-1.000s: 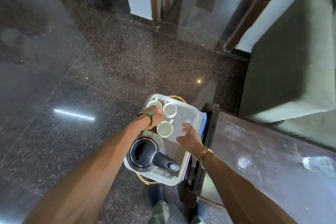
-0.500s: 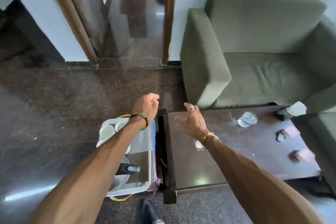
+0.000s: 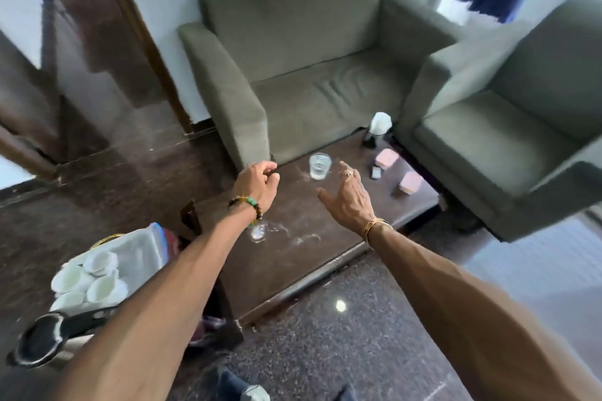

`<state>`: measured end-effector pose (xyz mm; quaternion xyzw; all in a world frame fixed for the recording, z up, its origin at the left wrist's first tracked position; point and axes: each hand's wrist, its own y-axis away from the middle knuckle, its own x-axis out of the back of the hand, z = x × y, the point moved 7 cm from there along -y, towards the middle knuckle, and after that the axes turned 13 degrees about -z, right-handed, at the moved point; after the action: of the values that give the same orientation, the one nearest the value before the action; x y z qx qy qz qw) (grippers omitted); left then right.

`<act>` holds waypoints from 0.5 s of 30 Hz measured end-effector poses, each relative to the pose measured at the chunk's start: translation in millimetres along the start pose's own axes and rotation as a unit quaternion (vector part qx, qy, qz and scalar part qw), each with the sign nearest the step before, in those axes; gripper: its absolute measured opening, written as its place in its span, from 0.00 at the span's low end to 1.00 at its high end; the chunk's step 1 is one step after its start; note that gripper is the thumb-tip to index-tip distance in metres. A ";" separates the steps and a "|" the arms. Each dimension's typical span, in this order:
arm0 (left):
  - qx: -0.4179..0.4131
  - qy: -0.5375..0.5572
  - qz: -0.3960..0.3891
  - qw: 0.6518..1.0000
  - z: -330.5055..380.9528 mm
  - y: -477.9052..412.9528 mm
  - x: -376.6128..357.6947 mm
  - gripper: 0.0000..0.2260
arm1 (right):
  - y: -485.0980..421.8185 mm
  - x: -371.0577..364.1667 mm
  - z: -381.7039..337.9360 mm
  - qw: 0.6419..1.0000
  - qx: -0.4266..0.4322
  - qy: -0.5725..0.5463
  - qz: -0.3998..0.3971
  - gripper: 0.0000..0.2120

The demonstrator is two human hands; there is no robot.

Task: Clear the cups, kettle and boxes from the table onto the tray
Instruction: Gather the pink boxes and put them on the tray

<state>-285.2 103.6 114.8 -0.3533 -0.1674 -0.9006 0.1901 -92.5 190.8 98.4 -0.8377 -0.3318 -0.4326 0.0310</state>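
A white tray (image 3: 140,249) at lower left carries several white cups (image 3: 89,280) and a black-topped kettle (image 3: 49,340). On the dark low table (image 3: 312,254) stand a clear glass (image 3: 320,165), two pink boxes (image 3: 386,158) (image 3: 410,182), a small dark item (image 3: 376,172) and a white-topped holder (image 3: 378,127). My left hand (image 3: 257,184) hovers over the table's left end with fingers loosely curled, holding nothing. My right hand (image 3: 347,200) is stretched out flat above the table, just short of the glass.
Two grey-green armchairs (image 3: 309,68) (image 3: 521,127) hem the table at the back and right. A wet patch and a small clear object (image 3: 259,231) lie on the table near my left wrist. Dark polished floor (image 3: 342,335) lies in front.
My view has swung from the tray to the table. Both hands left the tray and moved right and forward over the table toward the glass.
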 end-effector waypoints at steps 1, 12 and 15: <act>-0.003 -0.003 -0.004 1.000 21.6 -0.7 -13.0 0.12 | 8.6 18.7 17.4 1.000 -0.004 0.004 0.007 0.40; -0.098 -0.036 -0.079 0.991 225.0 -30.3 -145.4 0.14 | 64.0 183.3 171.7 0.987 -0.100 -0.046 0.116 0.41; -0.098 -0.048 -0.119 0.987 245.0 -43.2 -200.6 0.13 | 74.6 184.6 222.7 0.982 -0.146 -0.061 0.106 0.40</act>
<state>-28.7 293.0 137.2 -0.3903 -0.1285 -0.9109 0.0377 182.7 305.9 114.7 -0.8887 -0.1752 -0.4185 -0.0667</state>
